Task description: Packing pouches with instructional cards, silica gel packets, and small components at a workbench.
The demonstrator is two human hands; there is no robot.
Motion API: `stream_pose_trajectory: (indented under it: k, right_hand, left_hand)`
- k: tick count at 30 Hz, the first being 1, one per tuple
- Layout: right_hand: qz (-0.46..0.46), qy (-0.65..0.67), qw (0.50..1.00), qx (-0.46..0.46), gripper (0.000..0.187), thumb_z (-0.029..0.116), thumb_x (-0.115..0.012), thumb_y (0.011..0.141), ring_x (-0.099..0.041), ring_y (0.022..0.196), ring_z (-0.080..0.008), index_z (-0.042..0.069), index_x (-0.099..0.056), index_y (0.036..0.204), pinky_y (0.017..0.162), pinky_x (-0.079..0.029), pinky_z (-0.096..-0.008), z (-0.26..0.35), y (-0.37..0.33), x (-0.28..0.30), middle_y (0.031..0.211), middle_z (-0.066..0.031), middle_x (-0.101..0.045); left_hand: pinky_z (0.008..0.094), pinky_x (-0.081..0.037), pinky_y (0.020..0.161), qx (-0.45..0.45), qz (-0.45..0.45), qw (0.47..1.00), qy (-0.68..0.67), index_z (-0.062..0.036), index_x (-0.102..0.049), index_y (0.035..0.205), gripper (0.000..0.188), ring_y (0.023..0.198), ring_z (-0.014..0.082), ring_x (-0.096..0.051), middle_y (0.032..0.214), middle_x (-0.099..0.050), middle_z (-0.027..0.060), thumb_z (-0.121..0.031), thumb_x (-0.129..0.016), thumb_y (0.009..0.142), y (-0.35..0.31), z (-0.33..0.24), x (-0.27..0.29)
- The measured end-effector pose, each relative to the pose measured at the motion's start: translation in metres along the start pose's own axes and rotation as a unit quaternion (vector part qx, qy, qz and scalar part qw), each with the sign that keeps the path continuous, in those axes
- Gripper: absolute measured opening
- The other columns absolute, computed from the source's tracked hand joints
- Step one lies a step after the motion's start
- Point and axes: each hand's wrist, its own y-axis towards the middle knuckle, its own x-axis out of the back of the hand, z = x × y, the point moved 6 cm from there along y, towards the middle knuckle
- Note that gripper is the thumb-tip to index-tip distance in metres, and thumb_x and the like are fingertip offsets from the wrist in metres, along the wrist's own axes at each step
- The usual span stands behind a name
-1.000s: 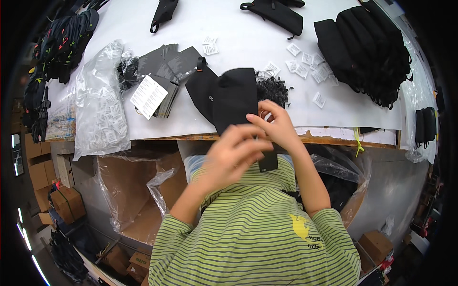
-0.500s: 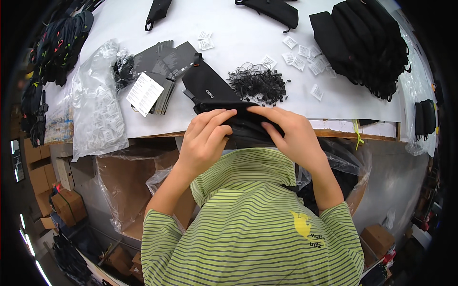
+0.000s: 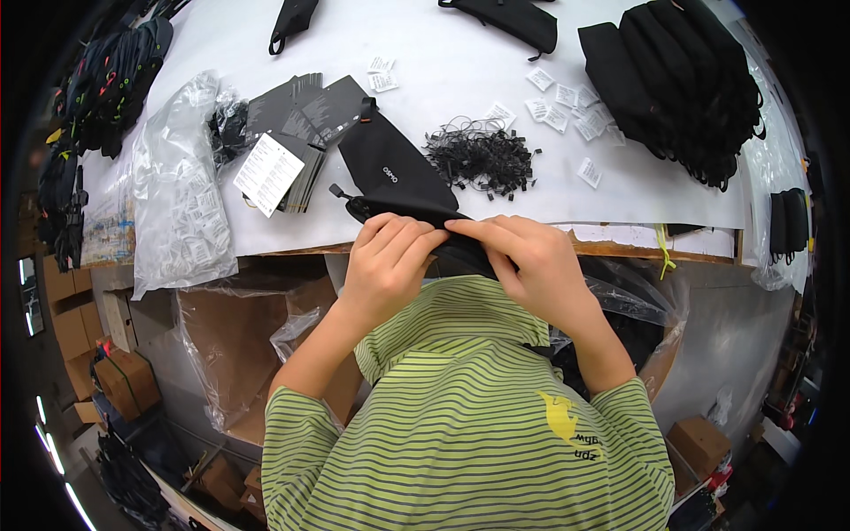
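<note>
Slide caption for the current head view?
Left hand and right hand pinch black fabric at the edge of a white-topped table, near tangled black cords.

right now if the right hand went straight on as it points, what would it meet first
Probably the left hand, close beside it on the black fabric, though depth is unclear.

A tapering black fabric pouch [image 3: 394, 155] is lying upper-centre, between rectangular grey cardboard tags [image 3: 329, 108] and thin black cords [image 3: 485, 161].
</note>
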Motion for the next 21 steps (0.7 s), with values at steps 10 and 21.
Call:
stream_pose_trajectory:
  k: [10, 21]
  right_hand:
    - [0.040, 0.250, 0.948, -0.194, 0.036, 0.008, -0.061, 0.085, -0.064, 0.094, -0.0165, 0.006, -0.059, 0.122, 0.078, -0.049, -0.0266, -0.027, -0.010, -0.008, 0.104, -0.0108, -0.067]
    - [0.107, 0.292, 0.921, -0.235, 0.022, 0.008, -0.074, 0.075, -0.060, 0.092, -0.0159, -0.002, -0.061, 0.091, 0.081, -0.046, -0.0286, -0.069, -0.049, -0.023, 0.101, -0.0074, -0.062]
  left_hand:
    - [0.0351, -0.044, 0.075, 0.045, -0.011, 0.999, -0.014, -0.0038, -0.064, 0.090, 0.028, 0.077, 0.0243, -0.060, 0.084, -0.063, 0.0058, 0.003, -0.066, 0.063, -0.004, 0.005, -0.003]
    - [0.0279, -0.046, 0.059, 0.328, 0.098, 0.907, -0.244, 0.0003, -0.056, 0.091, 0.016, 0.061, 0.0241, -0.061, 0.075, -0.063, 0.0133, -0.012, -0.066, 0.084, -0.038, 0.017, 0.003]
